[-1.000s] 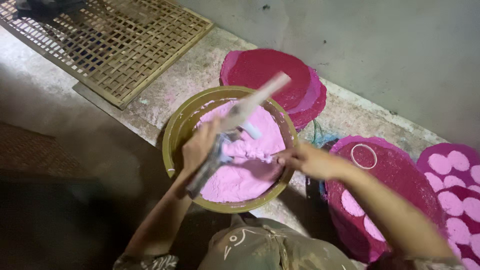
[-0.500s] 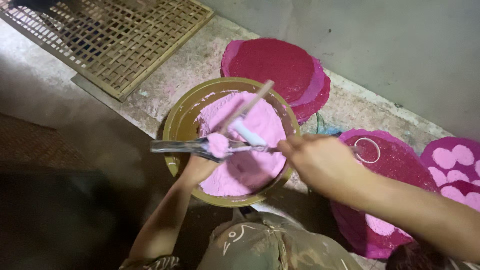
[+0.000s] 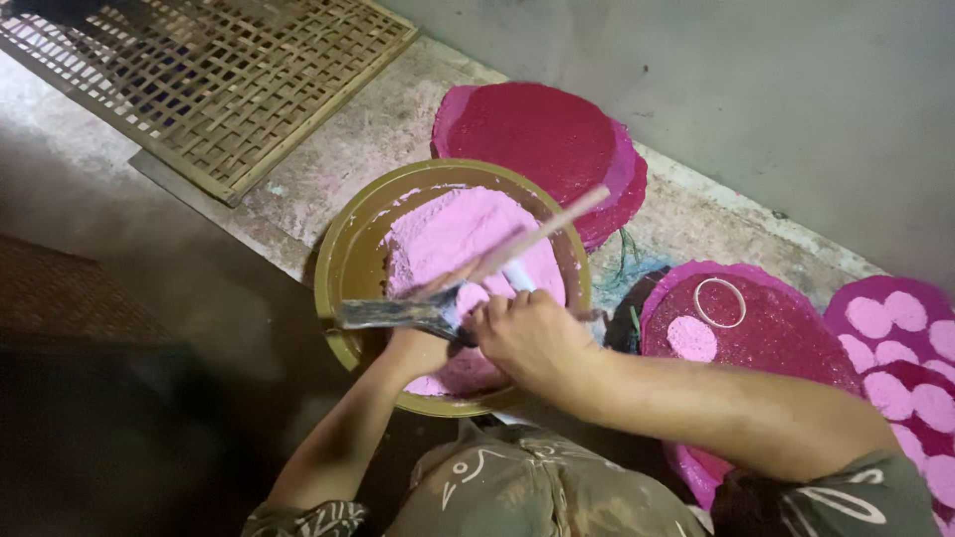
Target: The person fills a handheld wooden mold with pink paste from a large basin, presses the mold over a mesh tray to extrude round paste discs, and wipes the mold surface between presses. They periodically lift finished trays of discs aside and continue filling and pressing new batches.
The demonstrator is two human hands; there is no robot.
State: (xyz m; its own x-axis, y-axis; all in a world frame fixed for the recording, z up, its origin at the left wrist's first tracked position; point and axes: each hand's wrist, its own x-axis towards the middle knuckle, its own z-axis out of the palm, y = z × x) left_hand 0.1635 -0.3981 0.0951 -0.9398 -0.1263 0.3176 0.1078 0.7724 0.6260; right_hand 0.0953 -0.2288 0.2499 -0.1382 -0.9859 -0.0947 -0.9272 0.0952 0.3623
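Observation:
A brass-coloured bowl (image 3: 343,268) holds a mound of pink paste (image 3: 448,234). My left hand (image 3: 416,350) reaches in from below and grips a flat metal blade (image 3: 383,313), held level over the bowl's near side. My right hand (image 3: 529,336) is closed beside the blade's inner end, its fingers around a short white-handled piece (image 3: 517,278) smeared with paste. A long wooden stick (image 3: 552,227) slants across the bowl just above both hands; whether either hand holds it is hidden.
A woven bamboo tray (image 3: 209,94) lies at the top left on a concrete ledge (image 3: 358,149). Stacked round magenta discs (image 3: 537,139) sit behind the bowl. More discs with pale pink circles (image 3: 766,338) and a thin ring (image 3: 719,301) lie at right.
The blade went from slanted to level across the bowl. My right hand moved left from the bowl's right rim to the blade's inner end.

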